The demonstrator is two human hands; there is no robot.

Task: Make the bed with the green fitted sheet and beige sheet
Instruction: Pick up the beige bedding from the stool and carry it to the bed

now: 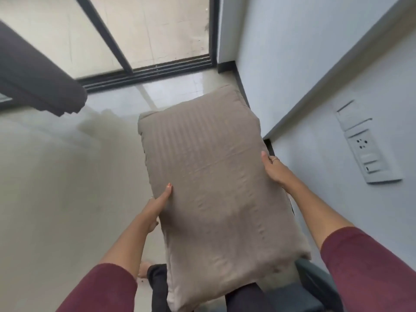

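Head view | beige pillow held above floor, beside wall socket | left hand and right hand clamped on its long edges | no bed or sheets visible; bed-making judged pending

1. No text, label, brand or number is showing legibly anywhere in view.
2. The switch and socket panel on the wall is showing only blank rockers and pin holes, no markings I can read.
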